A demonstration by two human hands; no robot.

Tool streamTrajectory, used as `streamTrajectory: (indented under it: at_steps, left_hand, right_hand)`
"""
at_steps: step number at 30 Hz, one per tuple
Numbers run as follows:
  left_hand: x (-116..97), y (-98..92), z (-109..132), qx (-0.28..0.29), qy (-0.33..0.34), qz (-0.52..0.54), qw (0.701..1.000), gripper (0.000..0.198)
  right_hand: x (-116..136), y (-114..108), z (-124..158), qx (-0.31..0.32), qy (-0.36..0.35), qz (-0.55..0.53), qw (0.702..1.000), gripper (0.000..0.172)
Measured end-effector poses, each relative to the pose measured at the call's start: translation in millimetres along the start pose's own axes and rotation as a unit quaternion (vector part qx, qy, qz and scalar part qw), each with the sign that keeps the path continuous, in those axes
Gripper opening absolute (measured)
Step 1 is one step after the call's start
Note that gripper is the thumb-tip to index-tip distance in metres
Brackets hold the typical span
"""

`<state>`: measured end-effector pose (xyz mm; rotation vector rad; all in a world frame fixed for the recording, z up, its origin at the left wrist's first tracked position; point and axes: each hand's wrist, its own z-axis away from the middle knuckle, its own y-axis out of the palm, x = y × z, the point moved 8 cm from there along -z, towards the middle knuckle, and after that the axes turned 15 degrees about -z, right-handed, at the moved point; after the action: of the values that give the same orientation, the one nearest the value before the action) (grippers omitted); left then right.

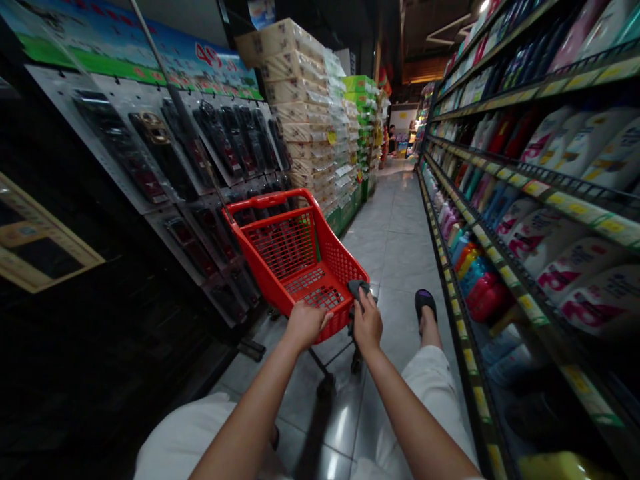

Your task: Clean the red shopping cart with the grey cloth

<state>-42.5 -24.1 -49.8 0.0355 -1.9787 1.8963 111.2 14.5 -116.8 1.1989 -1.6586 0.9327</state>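
A red plastic shopping cart (345,257) stands in the aisle right in front of me, its basket bare inside. My left hand (306,325) is closed over the near rim of the basket, thumb pointing right along it. At the near right corner, my right hand (367,323) presses a dark grey cloth (359,288) against the rim, with the fingers bent around it. Part of the cloth is hidden behind those fingers. Black wheels show under the basket.
Shelves of bottles (545,233) line the right side. On the left hang packaged belts (220,137), with stacked tissue packs (305,100) beyond. Grey floor tiles (390,227) run down the aisle. My foot in a black slipper (425,305) rests near the right shelf.
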Motion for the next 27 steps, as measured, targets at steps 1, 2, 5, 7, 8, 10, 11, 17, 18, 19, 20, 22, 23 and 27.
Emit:
streamTrajectory:
  at_steps: [1,2,5,7,8,10,11,17,18,19,20,22,23,27]
  left_hand:
    - [0.3,-0.4,0.1,-0.016,0.005,-0.003,1.0,0.052]
    - [0.3,-1.0,0.5,-0.032,0.012,-0.008,0.999,0.053]
    - [-2.3,-3.9,0.9,-0.073,0.035,-0.024,0.996,0.053]
    - [-6.1,-5.8,-1.1,-0.09,0.043,-0.033,0.994,0.052]
    - [-8.3,-6.6,-2.7,-0.094,0.044,-0.035,0.994,0.051]
    - [-12.3,-7.5,-6.2,-0.096,0.041,-0.039,0.994,0.05]
    - [-14.1,-8.0,-7.4,-0.096,0.038,-0.039,0.994,0.05]
    - [-24.8,-13.0,0.5,-0.104,0.012,-0.037,0.994,0.047]
    - [-27.9,-14.3,2.5,-0.103,0.006,-0.037,0.994,0.046]
    - [-31.5,-15.5,3.9,-0.1,-0.002,-0.036,0.994,0.045]
    - [-35.7,-16.7,4.3,-0.095,-0.009,-0.035,0.995,0.044]
    - [-46.0,-18.5,2.4,-0.081,-0.022,-0.028,0.996,0.041]
    - [-51.8,-19.2,0.4,-0.072,-0.024,-0.022,0.997,0.041]
    - [-69.0,-22.6,-6.6,-0.053,-0.034,-0.007,0.998,0.04]
  right_hand:
    - [-1.4,0.4,1.9,0.006,0.002,-0.002,1.0,0.049]
    - [-2.6,-0.7,-0.8,0.007,0.004,-0.006,1.0,0.049]
    - [-4.1,-9.0,-29.3,-0.008,0.022,-0.019,1.0,0.046]
    - [-3.5,-13.4,-50.6,-0.019,0.038,-0.017,0.999,0.043]
    - [-2.2,-14.6,-57.0,-0.024,0.041,-0.009,0.999,0.042]
    - [2.1,-15.5,-56.8,-0.033,0.032,0.014,0.999,0.042]
    - [4.6,-15.3,-50.4,-0.035,0.02,0.024,0.999,0.042]
    - [12.6,-17.5,-9.0,0.024,-0.06,0.041,0.997,0.04]
    - [12.4,-22.0,-13.6,0.027,-0.062,0.046,0.997,0.039]
    - [11.5,-28.0,-21.8,0.021,-0.06,0.05,0.997,0.038]
    - [10.2,-34.6,-32.2,0.011,-0.053,0.054,0.997,0.037]
    - [8.1,-46.9,-51.5,-0.014,-0.041,0.061,0.997,0.036]
    - [8.0,-51.4,-57.1,-0.023,-0.042,0.067,0.997,0.036]
    - [15.0,-55.9,-38.8,0.001,-0.103,0.085,0.991,0.037]
